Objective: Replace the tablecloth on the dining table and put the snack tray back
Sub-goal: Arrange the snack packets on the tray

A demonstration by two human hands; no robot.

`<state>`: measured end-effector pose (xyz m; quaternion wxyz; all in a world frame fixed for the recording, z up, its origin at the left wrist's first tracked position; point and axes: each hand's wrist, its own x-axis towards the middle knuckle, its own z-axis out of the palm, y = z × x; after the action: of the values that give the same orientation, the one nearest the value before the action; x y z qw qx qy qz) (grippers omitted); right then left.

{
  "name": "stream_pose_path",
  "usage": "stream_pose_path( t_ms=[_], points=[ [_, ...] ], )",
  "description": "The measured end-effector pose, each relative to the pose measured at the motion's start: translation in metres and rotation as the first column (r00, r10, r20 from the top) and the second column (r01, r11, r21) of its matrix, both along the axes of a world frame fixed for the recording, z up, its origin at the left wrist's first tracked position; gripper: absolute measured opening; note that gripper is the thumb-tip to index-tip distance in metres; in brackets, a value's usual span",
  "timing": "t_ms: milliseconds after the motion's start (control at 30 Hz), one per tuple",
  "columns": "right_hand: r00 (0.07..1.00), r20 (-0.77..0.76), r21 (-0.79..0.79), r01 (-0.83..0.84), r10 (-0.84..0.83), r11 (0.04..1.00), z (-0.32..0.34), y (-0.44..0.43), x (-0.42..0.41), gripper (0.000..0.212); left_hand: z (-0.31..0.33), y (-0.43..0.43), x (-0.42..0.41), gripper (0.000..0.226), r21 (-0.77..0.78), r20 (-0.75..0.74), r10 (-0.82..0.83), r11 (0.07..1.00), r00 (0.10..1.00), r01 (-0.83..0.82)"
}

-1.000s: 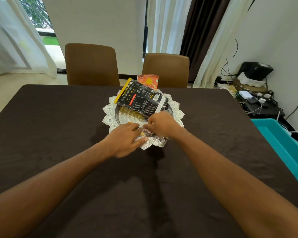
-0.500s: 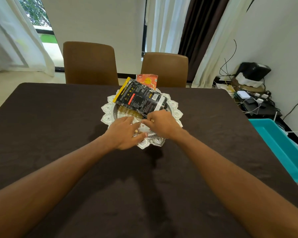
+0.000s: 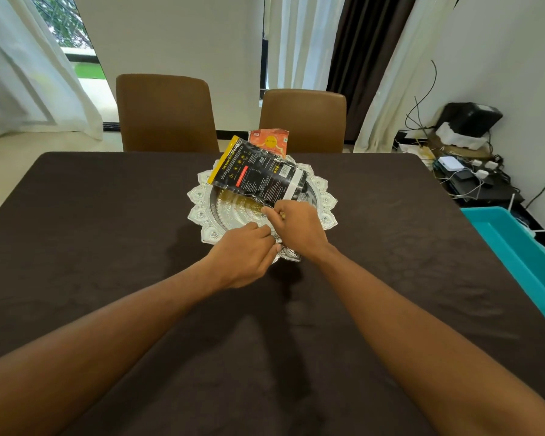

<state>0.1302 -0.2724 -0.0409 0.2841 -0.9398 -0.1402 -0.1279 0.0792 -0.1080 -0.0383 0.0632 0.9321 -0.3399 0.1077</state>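
- Dark brown tablecloth (image 3: 107, 247): spread flat over the whole tabletop, with slight creases.
- Snack tray (image 3: 325, 191): silver, with a scalloped rim, standing on the cloth at the middle of the tabletop's far half.
- Black packet (image 3: 258, 177): lies tilted across the tray's far part, its yellow edge to the left. An orange packet (image 3: 269, 141) rises behind it.
- Left hand (image 3: 243, 256): at the tray's near rim, its fingers (image 3: 258, 229) curled over the rim and the thumb at the outer edge, gripping it.
- Right hand (image 3: 299, 228): over the near right of the tray, just beside the left hand. Its fingers (image 3: 271, 212) are curled together with tips at the black packet's near edge; whether they pinch anything cannot be told.
- Two brown chairs (image 3: 166, 113) stand at the far side; a teal bin (image 3: 516, 253) and tangled cables (image 3: 463, 180) lie on the floor to the right.
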Motion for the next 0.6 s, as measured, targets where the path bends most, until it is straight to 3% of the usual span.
stream_pose_path(
  t_ms=[67, 333, 600],
  points=[
    [1.000, -0.005, -0.008, 0.004, -0.004, 1.000, -0.001, 0.001, -0.001, 0.044, -0.004, -0.001, -0.002, 0.039, -0.026, 0.051, -0.015, 1.000, 0.999, 0.016],
    [0.999, -0.034, 0.005, 0.033, -0.033, 0.999, 0.000, 0.000, 0.002, 0.046, -0.010, -0.009, 0.008, 0.021, -0.143, -0.080, 0.068, 0.987, 0.994, -0.079],
    [0.999, -0.031, 0.019, 0.045, -0.045, 0.999, 0.001, 0.002, 0.001, 0.046, 0.009, -0.010, 0.038, 0.037, -0.011, -0.442, 0.067, 0.997, 0.895, -0.080]
  ],
)
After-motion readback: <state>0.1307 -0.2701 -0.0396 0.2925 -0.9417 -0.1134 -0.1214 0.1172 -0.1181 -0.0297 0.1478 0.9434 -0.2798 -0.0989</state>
